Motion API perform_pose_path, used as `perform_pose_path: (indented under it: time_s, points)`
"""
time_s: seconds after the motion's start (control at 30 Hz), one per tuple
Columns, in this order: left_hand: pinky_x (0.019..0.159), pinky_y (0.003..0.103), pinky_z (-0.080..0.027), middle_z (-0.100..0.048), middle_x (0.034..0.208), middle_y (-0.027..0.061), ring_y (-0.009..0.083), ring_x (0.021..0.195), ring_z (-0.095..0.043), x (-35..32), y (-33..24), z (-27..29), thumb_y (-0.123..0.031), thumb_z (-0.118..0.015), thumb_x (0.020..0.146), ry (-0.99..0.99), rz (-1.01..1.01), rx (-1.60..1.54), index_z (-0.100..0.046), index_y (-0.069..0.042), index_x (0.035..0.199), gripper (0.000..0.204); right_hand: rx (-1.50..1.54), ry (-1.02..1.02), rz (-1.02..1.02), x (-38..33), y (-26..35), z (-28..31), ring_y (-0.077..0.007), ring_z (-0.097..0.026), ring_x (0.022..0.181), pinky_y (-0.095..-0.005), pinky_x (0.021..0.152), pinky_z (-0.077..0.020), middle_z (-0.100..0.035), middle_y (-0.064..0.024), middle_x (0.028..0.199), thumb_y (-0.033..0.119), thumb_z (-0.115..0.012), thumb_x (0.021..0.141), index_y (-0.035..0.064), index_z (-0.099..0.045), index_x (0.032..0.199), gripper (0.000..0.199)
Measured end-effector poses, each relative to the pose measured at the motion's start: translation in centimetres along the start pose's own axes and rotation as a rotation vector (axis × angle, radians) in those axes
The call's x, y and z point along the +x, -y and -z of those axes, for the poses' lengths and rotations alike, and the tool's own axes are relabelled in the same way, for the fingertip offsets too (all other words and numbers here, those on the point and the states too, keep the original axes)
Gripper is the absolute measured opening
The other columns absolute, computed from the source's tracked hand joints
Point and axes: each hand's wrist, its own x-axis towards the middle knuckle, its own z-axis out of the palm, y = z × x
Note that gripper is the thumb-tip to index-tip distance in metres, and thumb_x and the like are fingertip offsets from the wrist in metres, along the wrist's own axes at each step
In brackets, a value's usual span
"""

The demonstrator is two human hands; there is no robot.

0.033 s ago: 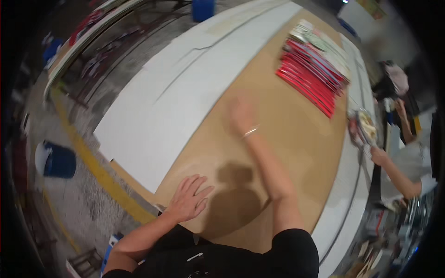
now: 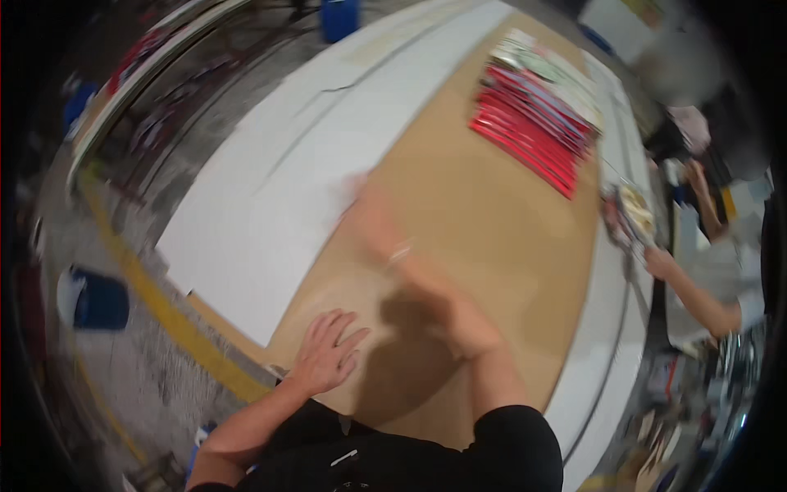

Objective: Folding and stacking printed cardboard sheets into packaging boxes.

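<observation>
While the left hand [image 2: 326, 354] is uncurled over the table [image 2: 492, 225], the right hand [image 2: 369, 211] is blurred, its grip untellable. Its apparent cross-table reach next needs clearance.

Bright, even light falls on the brown board [image 2: 492, 246] and the white sheet [image 2: 238, 238] along its left side, the floor [image 2: 156, 394] left of the board looks dimmer, and a soft-edged shadow [image 2: 402, 353] darkens the board's near part, while the red packets [image 2: 525, 148] at its far end catch pale glints. Over the board's left edge the right hand [image 2: 369, 217] smears with motion blur; at the board's near end the left hand [image 2: 328, 353] looks sharper. Around the board, surroundings go soft, straight edges bend, and corners fall to black.
</observation>
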Motion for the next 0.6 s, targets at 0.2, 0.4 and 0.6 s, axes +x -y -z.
perform_pose_path:
  time_s: [0.2,0.4,0.6]
  points:
    - [0.113,0.054,-0.028,-0.047,0.142,0.0154,0.0388,0.134,-0.04,-2.8,1.8,-0.9,-0.023,-0.062,0.085,-0.114,0.052,0.083,-0.061,-0.009,0.125,0.043,-0.517,0.72,0.404,-15.1,16.7,-14.0,-0.0559,-0.004,0.144,-0.0718,0.108,-0.0139,-0.009,-0.0337,0.158,0.071,-0.074,0.061,0.0121,-0.033,0.153,0.116]
    - [0.113,0.053,-0.029,-0.051,0.138,0.0166,0.0381,0.133,-0.042,-0.3,-0.2,-2.2,-0.015,-0.062,0.084,-0.223,-0.064,-0.038,-0.062,-0.006,0.123,0.04,-0.805,0.514,0.121,-17.3,16.1,-19.2,-0.0517,-0.032,0.135,-0.0629,0.09,-0.0404,-0.031,-0.029,0.151,0.042,-0.058,0.089,0.0125,-0.043,0.147,0.067]
    - [0.111,0.048,-0.034,-0.054,0.134,0.0189,0.0394,0.13,-0.044,-1.9,1.7,-2.7,-0.01,-0.059,0.085,-0.292,-0.133,-0.063,-0.061,-0.002,0.121,0.037,-0.383,0.393,0.408,-18.1,18.6,-11.8,-0.0354,-0.067,0.08,-0.0452,0.076,-0.0531,-0.068,-0.0177,0.087,0.015,-0.057,0.083,-0.0011,-0.063,0.1,0.024]
